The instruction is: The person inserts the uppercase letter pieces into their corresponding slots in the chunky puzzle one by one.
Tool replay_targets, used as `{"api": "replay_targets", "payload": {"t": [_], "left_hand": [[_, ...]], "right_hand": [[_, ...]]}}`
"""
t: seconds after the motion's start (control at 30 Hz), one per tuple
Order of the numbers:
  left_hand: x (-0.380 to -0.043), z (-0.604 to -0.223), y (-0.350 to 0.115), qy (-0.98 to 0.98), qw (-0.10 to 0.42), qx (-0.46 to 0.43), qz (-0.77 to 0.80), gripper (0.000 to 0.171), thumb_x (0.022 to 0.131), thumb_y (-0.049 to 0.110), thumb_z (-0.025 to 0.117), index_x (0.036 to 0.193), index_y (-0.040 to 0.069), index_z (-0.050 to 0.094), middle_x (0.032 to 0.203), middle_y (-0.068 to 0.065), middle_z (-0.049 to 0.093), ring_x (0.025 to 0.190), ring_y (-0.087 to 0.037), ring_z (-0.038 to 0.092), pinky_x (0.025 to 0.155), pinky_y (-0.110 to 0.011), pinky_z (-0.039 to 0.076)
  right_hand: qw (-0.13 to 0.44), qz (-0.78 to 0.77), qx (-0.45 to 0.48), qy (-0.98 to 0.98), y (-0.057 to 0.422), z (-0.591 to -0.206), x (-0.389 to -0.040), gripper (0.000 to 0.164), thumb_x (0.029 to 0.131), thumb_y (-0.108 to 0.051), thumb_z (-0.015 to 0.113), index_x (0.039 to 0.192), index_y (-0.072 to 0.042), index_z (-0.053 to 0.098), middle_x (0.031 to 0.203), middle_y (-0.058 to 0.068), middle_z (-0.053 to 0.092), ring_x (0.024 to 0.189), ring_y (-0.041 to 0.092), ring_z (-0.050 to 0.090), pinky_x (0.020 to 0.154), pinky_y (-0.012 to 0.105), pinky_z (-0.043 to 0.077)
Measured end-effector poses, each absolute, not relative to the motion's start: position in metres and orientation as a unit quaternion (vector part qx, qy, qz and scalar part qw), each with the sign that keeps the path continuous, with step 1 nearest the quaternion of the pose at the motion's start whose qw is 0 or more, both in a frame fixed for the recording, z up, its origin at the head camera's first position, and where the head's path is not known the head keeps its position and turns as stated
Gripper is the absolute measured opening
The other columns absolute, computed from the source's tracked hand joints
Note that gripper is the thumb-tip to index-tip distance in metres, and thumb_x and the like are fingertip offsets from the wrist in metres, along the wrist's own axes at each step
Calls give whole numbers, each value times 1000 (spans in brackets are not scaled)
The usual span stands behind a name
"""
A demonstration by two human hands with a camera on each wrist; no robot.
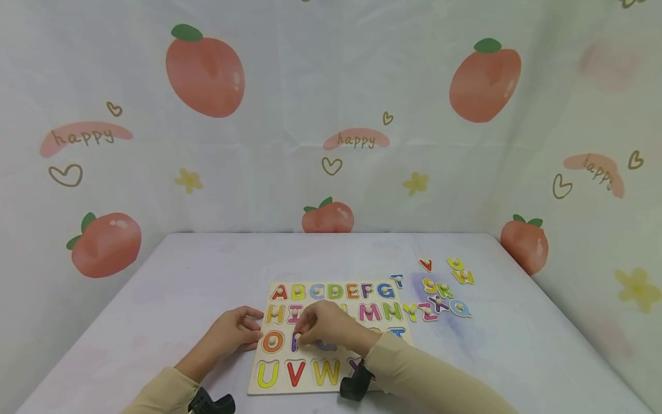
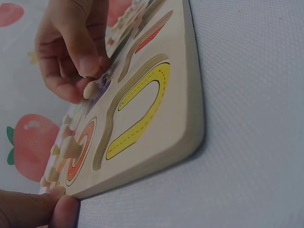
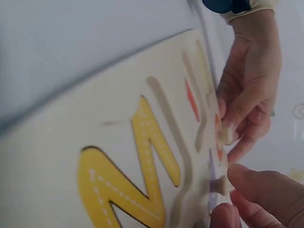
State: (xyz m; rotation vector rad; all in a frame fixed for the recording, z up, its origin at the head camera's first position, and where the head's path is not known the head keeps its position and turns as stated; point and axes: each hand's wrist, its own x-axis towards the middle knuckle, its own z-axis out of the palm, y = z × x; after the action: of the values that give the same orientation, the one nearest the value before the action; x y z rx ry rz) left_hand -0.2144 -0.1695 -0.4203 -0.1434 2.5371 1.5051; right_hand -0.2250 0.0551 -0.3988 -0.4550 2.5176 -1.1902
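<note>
A wooden alphabet puzzle board (image 1: 305,388) lies on the table, with knobbed letters in its upper rows. My right hand (image 1: 327,325) reaches over it and pinches the small wooden knob (image 2: 91,90) of the purple letter P (image 1: 295,343). This letter lies at its slot, partly covered by the fingers. My left hand (image 1: 233,329) rests at the board's left edge, fingertips touching it beside the orange letter O (image 1: 272,342). The bottom-row recesses show a printed yellow U (image 1: 268,375), red V (image 1: 296,374) and yellow W (image 1: 326,372).
Loose knobbed letters lie right of the board, among them a blue Q (image 1: 460,308), green R (image 1: 445,290), red V (image 1: 425,265) and pink Z (image 1: 427,312). A blue T (image 1: 397,280) lies by the top right corner. A patterned cloth (image 1: 279,190) hangs behind the table.
</note>
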Motion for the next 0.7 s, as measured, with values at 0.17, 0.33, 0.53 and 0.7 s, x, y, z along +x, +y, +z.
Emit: {"api": "replay_targets", "payload": {"t": [0.17,0.33,0.53,0.7], "left_hand": [[-214,-421,-169,855,90,-51,508,40,82,-3,71,119,-5,59,89,-11,60,71,-14,62,62,-29,60],[-214,-422,-169,856,85,-47,508,39,81,-3,71,118,-5,59,88,-11,60,70,-14,61,61,-29,60],[-215,-422,-169,855,86,-47,509,39,80,-3,72,118,-5,59,88,-10,60,70,-14,61,61,-28,60],[-215,-422,-170,856,87,-46,508,39,81,-3,71,118,-5,59,88,-10,60,70,-14,61,61,-29,60]], "right_hand": [[138,-425,-162,880,69,-393,-229,16,74,-19,84,83,-16,72,75,-5,62,70,11,57,62,24,48],[120,-450,-156,871,96,-382,-233,18,77,-18,81,92,-12,73,83,-4,65,77,13,59,66,25,50],[97,-475,-114,867,135,-371,-237,23,80,-18,78,99,-7,71,85,0,65,78,15,58,68,29,52],[70,-496,-98,860,172,-368,-239,25,83,-12,75,102,1,67,86,4,64,77,14,61,75,33,57]]}}
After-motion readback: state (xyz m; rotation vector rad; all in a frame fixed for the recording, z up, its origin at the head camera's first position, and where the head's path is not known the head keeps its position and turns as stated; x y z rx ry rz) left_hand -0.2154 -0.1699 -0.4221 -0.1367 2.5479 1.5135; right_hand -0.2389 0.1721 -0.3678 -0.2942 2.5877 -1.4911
